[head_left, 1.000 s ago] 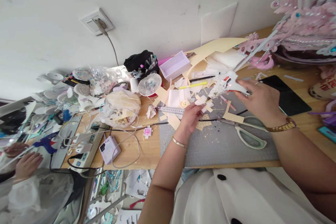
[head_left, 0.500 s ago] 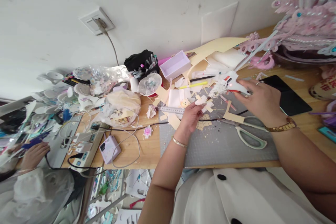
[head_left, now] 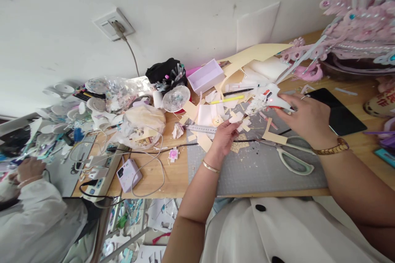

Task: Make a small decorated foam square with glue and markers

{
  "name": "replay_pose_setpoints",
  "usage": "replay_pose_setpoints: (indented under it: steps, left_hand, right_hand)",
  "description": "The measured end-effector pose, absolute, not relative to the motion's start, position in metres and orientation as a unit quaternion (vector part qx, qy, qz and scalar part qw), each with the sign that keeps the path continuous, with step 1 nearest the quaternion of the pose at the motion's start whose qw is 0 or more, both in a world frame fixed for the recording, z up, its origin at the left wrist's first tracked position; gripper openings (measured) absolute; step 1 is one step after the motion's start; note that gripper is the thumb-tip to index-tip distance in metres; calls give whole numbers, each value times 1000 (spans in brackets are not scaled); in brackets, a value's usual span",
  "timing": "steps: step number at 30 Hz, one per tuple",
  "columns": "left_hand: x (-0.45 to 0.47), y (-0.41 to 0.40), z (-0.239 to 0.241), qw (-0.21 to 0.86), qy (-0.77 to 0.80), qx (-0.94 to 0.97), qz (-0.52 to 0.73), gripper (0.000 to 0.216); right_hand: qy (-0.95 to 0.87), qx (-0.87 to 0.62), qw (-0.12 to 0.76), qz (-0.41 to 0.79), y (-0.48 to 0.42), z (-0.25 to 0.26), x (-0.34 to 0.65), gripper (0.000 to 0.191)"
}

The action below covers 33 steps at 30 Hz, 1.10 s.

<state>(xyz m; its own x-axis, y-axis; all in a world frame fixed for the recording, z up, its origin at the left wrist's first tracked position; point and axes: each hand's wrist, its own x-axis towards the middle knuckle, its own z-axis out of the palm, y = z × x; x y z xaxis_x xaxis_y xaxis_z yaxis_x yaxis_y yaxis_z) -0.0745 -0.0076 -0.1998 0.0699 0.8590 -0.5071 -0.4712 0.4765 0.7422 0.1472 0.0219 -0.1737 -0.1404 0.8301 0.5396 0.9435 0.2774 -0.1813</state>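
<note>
My right hand (head_left: 305, 117) is closed around the handle of a white glue gun (head_left: 273, 98) with orange marks and whitish residue about its front. The gun's dark nozzle points down and left, at a small white piece (head_left: 235, 117). My left hand (head_left: 226, 134) pinches this piece between thumb and fingertips; whether nozzle and piece touch I cannot tell. Beside the left fingers lies a small cream piece with a drawn face (head_left: 217, 121). Under both hands is a grey cutting mat (head_left: 247, 178) with paper scraps, a ruler (head_left: 202, 129) and pale-handled scissors (head_left: 294, 162).
A black tablet (head_left: 336, 111) lies right of my right hand. Behind stand a lilac box (head_left: 207, 77) and a dish of beads (head_left: 175, 98). Cables run past a power strip (head_left: 98, 183) and lilac device (head_left: 129, 176). At far left are a co-worker's hands (head_left: 31, 168).
My two hands, the glue gun and the white piece stay almost where they were. At far left the co-worker's hand has shifted left and upward.
</note>
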Motion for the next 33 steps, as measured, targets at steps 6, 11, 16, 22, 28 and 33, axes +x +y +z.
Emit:
replay_pose_setpoints:
  steps: [6, 11, 16, 22, 28, 33]
  left_hand:
    - [-75, -8, -200, 704, 492, 200, 472, 25]
    - [-75, -7, -201, 701, 491, 200, 477, 25]
    - [-75, -7, -201, 703, 487, 199, 479, 25]
    - [-74, -7, -201, 703, 487, 194, 481, 26]
    - [-75, -7, -202, 706, 483, 189, 482, 24]
    - [-75, -7, -204, 706, 483, 188, 482, 25]
  right_hand:
    - [-749, -599, 269, -93, 20, -170, 147, 34]
    - [-754, -597, 264, -71, 21, -171, 148, 34]
    - [-751, -593, 281, -71, 21, -173, 149, 34]
    - [-753, -584, 291, -81, 21, -172, 148, 32]
    - [-754, -574, 310, -82, 22, -172, 148, 32]
    - [-751, -581, 304, -76, 22, -172, 148, 32]
